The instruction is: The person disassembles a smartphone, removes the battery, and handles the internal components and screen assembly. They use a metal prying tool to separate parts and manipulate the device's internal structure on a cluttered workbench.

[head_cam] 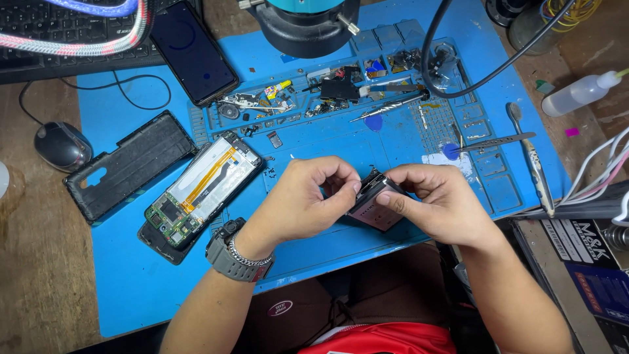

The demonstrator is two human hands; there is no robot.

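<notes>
At the far left, a dark round computer mouse [62, 145] sat on the brown wooden desk [39, 262]. Next to it, on the big blue rubber work mat [131, 275], lay a black plastic phone back cover [131, 165], empty and turned inside up. Beside that lay an opened phone with its green boards and orange ribbon cable showing [203, 190]. So the phone was already taken apart, and its cover was off. Another dark phone with a black screen [192, 51] rested higher up, near the black keyboard [65, 33].

In the middle, the left hand [301, 203], with a grey watch [237, 257] on its wrist, pinched one end of a small flat grey and black phone part [375, 203]. The fingers were closed tight on it. The right hand [436, 206] pinched the other end the same way, thumb on top. The part was held up just above the mat, between both hands. It was not yet back in the phone. I could not tell just what the fingers were doing to it.

Behind the hands, the mat's little trays [314, 95] held tiny screws and bits, and a thin silver screwdriver [386, 106] lay there. To the right lay shiny metal tweezers [498, 141] and a thin metal prying tool [532, 164]. Far right stood a small clear squeeze bottle [576, 93].
</notes>
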